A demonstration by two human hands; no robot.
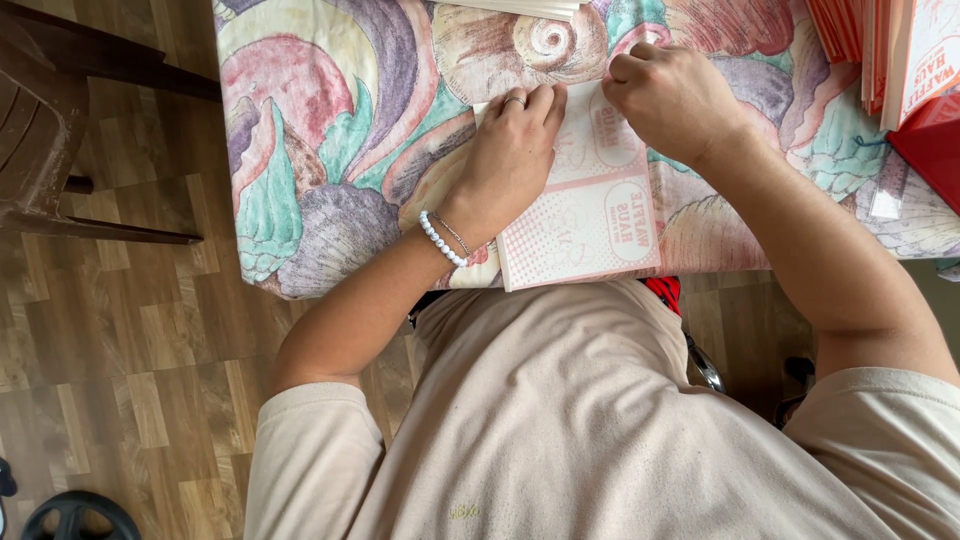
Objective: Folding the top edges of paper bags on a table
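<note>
A flat white paper sheet with red dotted print and oval labels (pixel 590 225) lies on the table near its front edge. My left hand (pixel 510 150), with a ring and a bead bracelet on the wrist, presses flat on the sheet's left part, fingers together. My right hand (pixel 672 95) is curled at the sheet's far right corner, fingertips pinching or pressing the paper's edge there. Whether it grips the edge or only pushes on it is hidden by the knuckles.
The table carries a cloth with a large shell pattern (pixel 330 130). A stack of red-and-white paper pieces (pixel 900 50) stands at the far right, with a red object (pixel 930 150) beside it. Another pale stack (pixel 530 8) sits at the far edge. A brown chair (pixel 50 130) stands left on the wooden floor.
</note>
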